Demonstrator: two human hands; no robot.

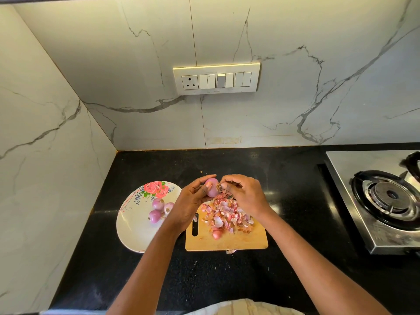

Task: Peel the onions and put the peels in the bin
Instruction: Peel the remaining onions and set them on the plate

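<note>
Well, the peeling was well along: three peeled onions (159,209) sat on the plate (133,233), a heap of peels (226,214) covered the board (227,243), and the left hand (193,201) cupped an onion (212,187) over it while the right hand (245,194) pinched at its root end. One small onion (217,233) lay on the board, apparently unpeeled, and no peel was binned. The bin was out of view, and exactly what the right fingertips (225,185) gripped was hard to make out.
</note>
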